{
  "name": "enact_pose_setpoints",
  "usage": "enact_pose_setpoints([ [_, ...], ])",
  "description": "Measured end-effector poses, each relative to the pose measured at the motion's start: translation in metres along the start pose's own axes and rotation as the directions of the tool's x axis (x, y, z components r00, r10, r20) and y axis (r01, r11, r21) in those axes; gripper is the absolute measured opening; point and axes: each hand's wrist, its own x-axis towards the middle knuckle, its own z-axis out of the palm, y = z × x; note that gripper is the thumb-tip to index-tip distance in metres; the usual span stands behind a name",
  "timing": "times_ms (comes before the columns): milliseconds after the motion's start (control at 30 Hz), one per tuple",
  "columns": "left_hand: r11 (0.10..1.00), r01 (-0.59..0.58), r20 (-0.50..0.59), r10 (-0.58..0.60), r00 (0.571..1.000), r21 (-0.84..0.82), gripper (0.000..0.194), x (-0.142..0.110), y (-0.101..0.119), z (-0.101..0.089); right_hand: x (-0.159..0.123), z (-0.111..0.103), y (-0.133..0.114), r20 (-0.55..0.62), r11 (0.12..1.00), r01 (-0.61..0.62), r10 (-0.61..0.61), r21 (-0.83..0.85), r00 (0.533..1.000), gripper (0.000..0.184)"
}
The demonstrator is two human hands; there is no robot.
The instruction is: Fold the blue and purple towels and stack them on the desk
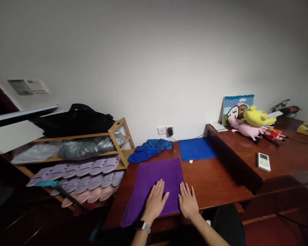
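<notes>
1. Head view: the purple cloth (156,181) is lying flat on the worktop (215,181), near its front edge.
2. The left hand (155,201) is pressing on the cloth, fingers spread; the right hand (187,201) is resting at the cloth's right edge, fingers together and flat.
3. Behind the cloth, a blue bundle (150,148) and blue mat (196,148) are lying.
4. The cloth is looking soft, light and limp; its corners or edges seem best for pinching.
</notes>
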Motion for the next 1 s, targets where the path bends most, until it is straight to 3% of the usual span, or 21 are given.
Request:
enact_pose_setpoints([
  [133, 0.979, -0.185, 0.052, 0.190, 0.980, -0.088, 0.063, 0.019, 0.067, 0.022, 0.003, 0.009, 0.008, 0.022, 0.997, 0.069, -0.069, -0.032, 0.997, 0.061],
  [233, 0.980, -0.178, 0.060, 0.184, 0.981, -0.095, 0.062, 0.017, 0.080, 0.035, 0.005, 0.015, 0.012, 0.023, 0.994, 0.091, -0.090, -0.058, 0.996, 0.061],
  [367, 0.991, -0.125, 0.059, 0.128, 0.990, -0.053, 0.064, 0.000, 0.050, 0.035, 0.005, 0.014, 0.010, 0.005, 0.999, 0.043, -0.043, -0.034, 0.999, 0.059],
  [467, 0.998, 0.064, 0.073, -0.064, 0.995, 0.014, 0.069, -0.015, 0.004, 0.023, 0.004, 0.011, 0.006, -0.011, 1.000, 0.003, -0.003, -0.019, 1.000, 0.061],
  [567, 0.943, 0.317, 0.066, -0.324, 0.944, 0.105, 0.078, -0.031, -0.048, 0.010, 0.004, 0.008, 0.005, -0.007, 1.000, 0.004, -0.004, -0.013, 1.000, 0.061],
  [667, 0.899, 0.413, 0.041, -0.423, 0.905, 0.148, 0.080, -0.045, -0.083, 0.004, 0.005, 0.005, 0.004, 0.009, 1.000, -0.012, 0.012, -0.021, 1.000, 0.061],
  [767, 0.902, 0.404, 0.005, -0.409, 0.912, 0.155, 0.081, -0.052, -0.093, 0.006, 0.004, 0.005, 0.000, 0.012, 0.999, -0.035, 0.036, -0.035, 0.999, 0.062],
  [1000, 0.906, 0.392, -0.039, -0.390, 0.920, 0.161, 0.078, -0.053, -0.090, 0.016, -0.012, 0.014, -0.015, -0.036, 0.993, -0.112, 0.111, -0.036, 0.993, 0.064],
])
